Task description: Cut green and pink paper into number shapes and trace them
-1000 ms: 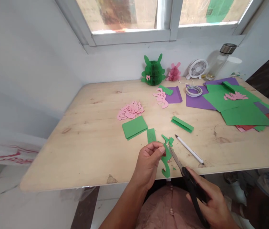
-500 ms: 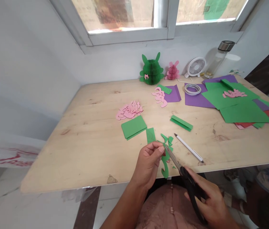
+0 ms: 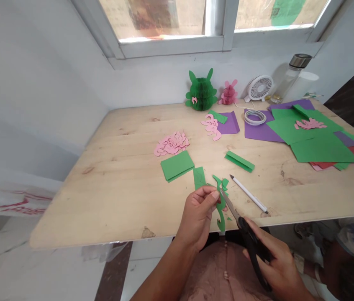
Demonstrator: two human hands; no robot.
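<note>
Between the thumb and fingers of my left hand (image 3: 199, 211) a cut piece of green paper (image 3: 221, 215) is pinched, its curved end hanging down near the table's front edge. My right hand (image 3: 275, 257) grips the black handles of a pair of scissors (image 3: 242, 225). The blades point up and left, their tips at the green paper beside my left fingertips. Small green scraps (image 3: 225, 183) lie just behind the blades. A green paper strip with pencil lines (image 3: 199, 178) lies behind my left hand, and a white pencil (image 3: 249, 194) rests to the right of the scissors.
Pink cut-outs (image 3: 172, 144) and folded green paper (image 3: 177, 166) lie on the wooden table (image 3: 101, 200). Sheets of green paper (image 3: 323, 148) and a tape roll (image 3: 255, 117) are at right. Paper figures (image 3: 201, 94), a fan (image 3: 260, 88) and a bottle (image 3: 286, 81) stand behind. Another person (image 3: 349, 251) is at lower right.
The hanging green paper has swung slightly right and turned. The scissor tips have stayed close to my left fingertips. The whole view has shifted a little.
</note>
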